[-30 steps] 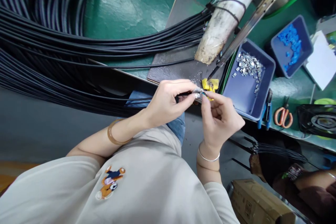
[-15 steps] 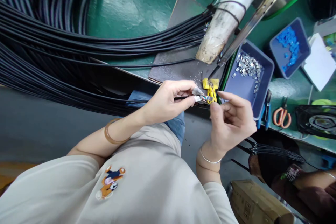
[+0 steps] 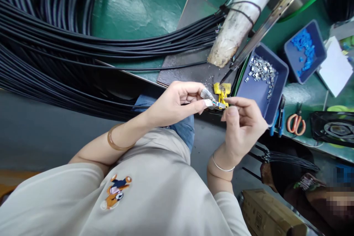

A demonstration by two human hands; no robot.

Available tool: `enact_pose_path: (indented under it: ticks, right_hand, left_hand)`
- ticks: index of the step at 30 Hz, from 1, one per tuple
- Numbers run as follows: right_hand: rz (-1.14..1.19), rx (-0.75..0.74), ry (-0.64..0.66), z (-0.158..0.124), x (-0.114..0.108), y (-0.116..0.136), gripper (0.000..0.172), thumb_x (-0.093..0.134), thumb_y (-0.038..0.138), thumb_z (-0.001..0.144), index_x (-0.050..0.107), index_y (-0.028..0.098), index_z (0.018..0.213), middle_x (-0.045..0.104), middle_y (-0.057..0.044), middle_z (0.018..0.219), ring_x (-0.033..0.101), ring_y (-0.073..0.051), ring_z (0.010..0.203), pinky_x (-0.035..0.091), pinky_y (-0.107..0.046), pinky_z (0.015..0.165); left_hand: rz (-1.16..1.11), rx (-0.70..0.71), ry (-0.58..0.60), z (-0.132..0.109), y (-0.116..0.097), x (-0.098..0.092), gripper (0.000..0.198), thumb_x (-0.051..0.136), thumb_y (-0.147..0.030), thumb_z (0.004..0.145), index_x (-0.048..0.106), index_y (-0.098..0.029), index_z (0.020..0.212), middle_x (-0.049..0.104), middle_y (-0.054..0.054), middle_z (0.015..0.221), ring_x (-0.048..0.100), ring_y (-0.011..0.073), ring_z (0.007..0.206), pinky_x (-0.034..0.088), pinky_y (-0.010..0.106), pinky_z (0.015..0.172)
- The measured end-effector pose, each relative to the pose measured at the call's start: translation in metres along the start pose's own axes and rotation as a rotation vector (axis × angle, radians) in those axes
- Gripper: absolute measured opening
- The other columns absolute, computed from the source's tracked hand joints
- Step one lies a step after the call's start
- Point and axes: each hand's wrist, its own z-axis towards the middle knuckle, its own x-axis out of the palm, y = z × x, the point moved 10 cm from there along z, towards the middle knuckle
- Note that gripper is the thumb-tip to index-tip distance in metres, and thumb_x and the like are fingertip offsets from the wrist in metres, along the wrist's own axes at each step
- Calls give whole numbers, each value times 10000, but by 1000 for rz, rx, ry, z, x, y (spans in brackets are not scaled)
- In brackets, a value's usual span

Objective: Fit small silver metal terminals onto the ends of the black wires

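Note:
My left hand (image 3: 175, 103) is closed in a pinch on the end of a thin black cable (image 3: 155, 106) whose coloured wires stick out at the tip (image 3: 218, 104). My right hand (image 3: 243, 121) is curled, its thumb and forefinger pinching at that wire tip, right beside a small yellow tool (image 3: 221, 91) at the bench edge. What the right fingers grip is too small to name.
A thick bundle of black cables (image 3: 69, 51) runs across the green bench (image 3: 143, 3) to a wrapped post (image 3: 238, 25). Blue trays hold small metal clips (image 3: 261, 70) and blue parts (image 3: 304, 44). Orange scissors (image 3: 295, 123) and blue pliers (image 3: 280, 114) lie to the right. A cardboard box (image 3: 271, 214) sits below.
My right hand drew back from the wire tip to the right, then came back in and pinches at it again. The left hand kept its hold and barely moved.

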Motion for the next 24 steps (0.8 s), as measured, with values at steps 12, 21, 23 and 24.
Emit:
enact_pose_path:
  ticks: [12,21,23,24]
  right_hand:
    - [-38,-314,-209,-4,-6,23,163,633,216,881,687,233,1035,580,53,675,477,-47,469,351,-219,410]
    - [-121,-477,-271,-14,0,27,232,715,33,768,671,183,939,761,-6,919,752,-162,814,644,-299,709]
    - [-148,-469,-227,-13,7,25,222,708,27,767,653,178,921,756,-30,988,745,-164,884,649,-307,750]
    - [-141,-453,-212,-12,9,24,224,695,25,775,642,182,927,750,-33,1011,742,-160,901,651,-310,757]
  left_hand:
    - [-74,-30,-82,13,7,-6,100,712,-130,737,638,-112,671,580,-20,602,502,37,536,405,146,504]
    - [-29,-2,-146,20,9,-8,154,687,-143,775,582,-120,664,483,-41,594,395,18,515,330,142,461]
    - [-16,26,-151,22,7,-8,151,683,-146,784,584,-123,673,491,-37,602,406,22,522,336,144,464]
    - [-15,42,-153,23,6,-8,143,678,-142,788,588,-125,679,502,-33,609,421,25,528,348,145,470]
